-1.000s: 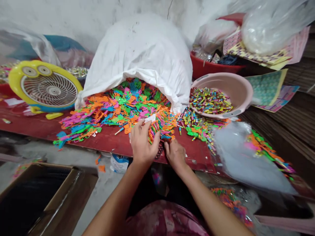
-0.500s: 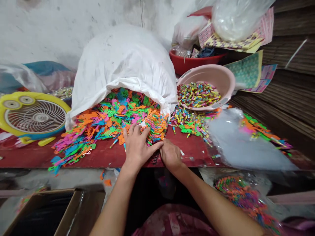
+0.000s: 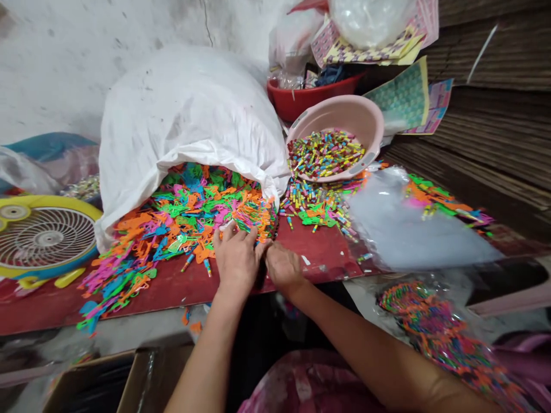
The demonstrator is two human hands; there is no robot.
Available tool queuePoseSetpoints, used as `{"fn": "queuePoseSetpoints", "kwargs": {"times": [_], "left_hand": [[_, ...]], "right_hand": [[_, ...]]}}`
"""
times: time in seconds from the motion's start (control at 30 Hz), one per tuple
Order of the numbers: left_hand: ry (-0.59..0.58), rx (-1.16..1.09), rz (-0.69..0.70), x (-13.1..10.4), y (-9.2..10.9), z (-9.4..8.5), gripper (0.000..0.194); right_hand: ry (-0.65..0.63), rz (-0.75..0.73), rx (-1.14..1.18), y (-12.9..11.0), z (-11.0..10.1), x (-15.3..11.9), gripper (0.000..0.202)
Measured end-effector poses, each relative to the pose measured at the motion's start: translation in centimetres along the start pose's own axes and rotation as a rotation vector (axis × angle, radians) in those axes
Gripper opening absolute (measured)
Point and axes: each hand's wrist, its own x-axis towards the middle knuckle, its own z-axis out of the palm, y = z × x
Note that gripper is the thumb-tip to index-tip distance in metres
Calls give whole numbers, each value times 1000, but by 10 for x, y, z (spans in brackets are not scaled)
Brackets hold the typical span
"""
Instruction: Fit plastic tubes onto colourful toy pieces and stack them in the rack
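Observation:
My left hand (image 3: 236, 258) is at the front of the red table, its fingers curled against a neat bundle of colourful plastic pieces (image 3: 257, 213). Close beside it, my right hand (image 3: 283, 265) is closed at the bundle's near end; what its fingers pinch is too small to make out. Behind and left of my hands, a loose heap of orange, green, pink and blue pieces (image 3: 172, 221) spills from a large white sack (image 3: 189, 109).
A pink basin (image 3: 372, 123) holds small striped tubes, with more spilled before it. A red basin (image 3: 293, 103) stands behind. A clear plastic bag (image 3: 400, 235) lies at the right, a yellow fan (image 3: 47, 238) at the left. An open cardboard box (image 3: 129, 381) sits below.
The view has turned, so most of the scene has shifted left and tilted. My hands have drawn closer together, and the dark mesh below the bundle no longer shows.

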Motion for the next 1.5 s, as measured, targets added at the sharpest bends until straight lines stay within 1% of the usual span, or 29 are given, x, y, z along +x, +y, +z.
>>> {"fn": "queuePoseSetpoints", "kwargs": {"times": [0.1, 0.17, 0.23, 0.27, 0.33, 0.4, 0.43, 0.47, 0.5, 0.57, 0.63, 0.67, 0.7, 0.73, 0.83, 0.9, 0.97, 1.03, 1.1, 1.13, 1.2, 1.27, 1.33, 1.4, 1.5], "left_hand": [[-10, 16, -1, 1, 2, -1, 31], [-4, 26, 0, 0, 4, -3, 33], [9, 26, -2, 0, 6, -4, 35], [20, 21, -3, -1, 6, -4, 36], [44, 4, -2, -2, 6, -4, 38], [80, -18, 12, -4, 4, -5, 42], [115, -31, 22, -5, 3, -7, 45], [166, -49, 34, -8, 3, -9, 46], [233, -75, 43, -11, 4, -11, 46], [393, -149, 36, -21, 9, -16, 41], [515, -245, 5, -39, 20, -17, 36], [533, -295, 2, -49, 27, -16, 34], [519, -350, 21, -60, 35, -12, 32], [467, -406, 23, -70, 43, -7, 30], [239, -626, 0, -97, 63, 14, 26], [124, -781, -34, -106, 71, 25, 25], [73, -898, -75, -108, 76, 31, 24], [62, -964, -116, -105, 79, 32, 23], [59, -991, -161, -100, 81, 32, 21], [61, -997, -197, -97, 82, 31, 21], [81, -1006, -308, -92, 84, 31, 26], [123, -1014, -426, -91, 84, 32, 33], [183, -1027, -489, -92, 81, 34, 31], [242, -1030, -514, -95, 75, 35, 24], [303, -999, -561, -101, 63, 35, 19]], "right_hand": [[-18, -7, 43, 2, -2, -3, 35], [-26, -37, 90, 7, -5, -7, 30], [-12, -87, 139, 18, -10, -11, 25], [14, -96, 161, 27, -14, -13, 24], [123, -53, 190, 51, -23, -13, 24], [295, 49, 191, 80, -35, -6, 27], [368, 92, 177, 95, -42, 0, 30], [407, 150, 158, 109, -47, 7, 31], [392, 224, 125, 121, -52, 14, 33], [276, 332, 50, 136, -59, 29, 40], [155, 378, 3, 141, -60, 41, 40], [115, 386, -3, 142, -59, 45, 38], [90, 390, -1, 142, -57, 48, 35], [79, 391, 11, 143, -56, 50, 31], [73, 369, 54, 150, -52, 48, 21], [120, 336, 129, 158, -50, 40, 16], [201, 293, 302, 163, -47, 28, 14], [267, 221, 568, 162, -43, 12, 13], [266, 129, 790, 152, -37, -5, 15], [253, 80, 861, 144, -33, -13, 17], [175, -52, 925, 125, -24, -27, 18], [80, -244, 968, 106, -14, -34, 16], [57, -403, 1002, 91, -5, -35, 14], [78, -483, 1017, 79, 2, -32, 11], [104, -511, 968, 69, 8, -27, 4]]}}
